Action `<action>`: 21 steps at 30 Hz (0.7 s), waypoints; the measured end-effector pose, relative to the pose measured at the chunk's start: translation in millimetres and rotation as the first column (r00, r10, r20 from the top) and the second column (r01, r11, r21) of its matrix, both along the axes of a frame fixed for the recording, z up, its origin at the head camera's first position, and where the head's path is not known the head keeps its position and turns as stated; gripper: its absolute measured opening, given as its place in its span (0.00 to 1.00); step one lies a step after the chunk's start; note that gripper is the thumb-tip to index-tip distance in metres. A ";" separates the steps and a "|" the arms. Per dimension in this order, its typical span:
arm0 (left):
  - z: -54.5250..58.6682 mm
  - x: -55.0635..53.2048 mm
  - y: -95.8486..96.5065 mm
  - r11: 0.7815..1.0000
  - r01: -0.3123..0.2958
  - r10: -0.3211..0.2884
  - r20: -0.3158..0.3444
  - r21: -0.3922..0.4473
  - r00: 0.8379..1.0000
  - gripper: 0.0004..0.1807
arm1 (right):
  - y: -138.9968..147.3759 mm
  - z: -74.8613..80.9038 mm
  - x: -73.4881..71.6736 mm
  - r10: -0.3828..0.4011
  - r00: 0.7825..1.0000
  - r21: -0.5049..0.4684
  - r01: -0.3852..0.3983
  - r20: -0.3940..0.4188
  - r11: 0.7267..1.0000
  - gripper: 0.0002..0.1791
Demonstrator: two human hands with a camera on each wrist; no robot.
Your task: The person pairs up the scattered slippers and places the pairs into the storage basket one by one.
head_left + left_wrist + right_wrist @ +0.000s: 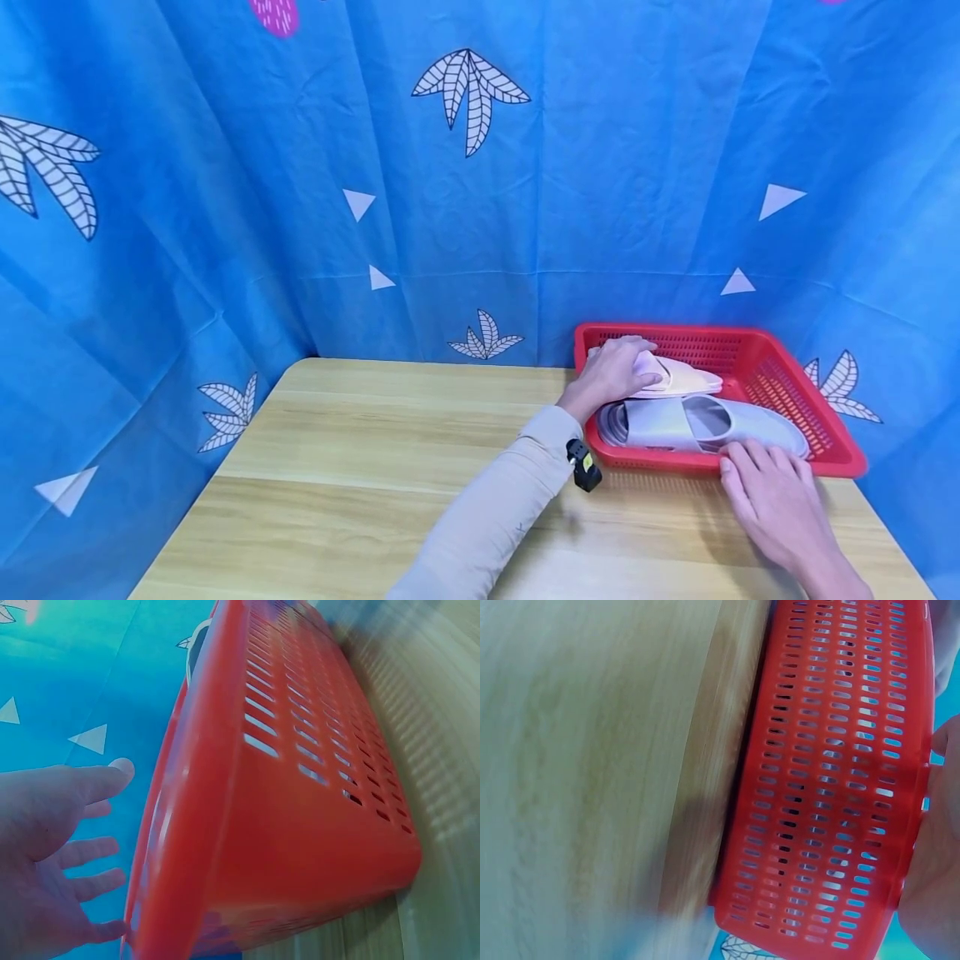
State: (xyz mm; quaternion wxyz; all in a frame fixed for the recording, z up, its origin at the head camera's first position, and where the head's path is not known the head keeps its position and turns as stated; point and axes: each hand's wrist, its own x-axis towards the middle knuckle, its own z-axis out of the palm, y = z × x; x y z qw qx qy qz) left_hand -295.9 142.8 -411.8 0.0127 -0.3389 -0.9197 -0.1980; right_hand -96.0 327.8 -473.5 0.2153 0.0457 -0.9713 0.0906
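A red plastic basket (847,454) with slotted walls stands at the right of the table. Inside lie a grey slip-on shoe (660,425) in front and a cream slip-on shoe (686,379) behind it, toes to the right. My left hand (617,371) reaches over the basket's left side at the cream shoe's heel. In the left wrist view its fingers are spread above the rim, with nothing between them. My right hand (780,500) rests on the front rim, fingertips over it beside the grey shoe's toe; the right wrist view mostly hides those fingertips.
The wooden table (360,467) extends to the left of the basket. A blue patterned curtain (630,208) hangs behind and along both sides, close to the basket's back. A small black camera (583,465) sits on my left wrist.
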 end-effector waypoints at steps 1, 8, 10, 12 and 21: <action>0.4 -0.2 -0.6 1.000 0.008 -0.008 -0.006 -0.001 1.000 0.32 | 0.2 0.3 -0.3 0.001 1.000 -0.002 -0.001 0.001 1.000 0.14; -1.0 -0.5 -6.5 1.000 0.007 -0.008 -0.031 -0.025 0.999 0.28 | 1.1 -0.2 0.3 0.000 1.000 -0.004 0.000 0.016 1.000 0.16; -2.2 0.4 -9.3 1.000 -0.002 0.001 -0.029 -0.024 1.000 0.27 | 1.2 -0.7 0.9 -0.001 1.000 -0.008 0.002 0.025 1.000 0.16; -2.9 1.4 -11.9 1.000 -0.009 0.008 -0.030 -0.019 1.000 0.27 | 1.4 -1.0 1.4 -0.002 1.000 -0.009 0.003 0.027 1.000 0.16; -6.2 1.4 -30.2 1.000 -0.016 0.015 -0.071 -0.001 0.997 0.26 | 2.0 -3.4 -2.7 0.018 1.000 -0.006 -0.018 0.013 1.000 0.14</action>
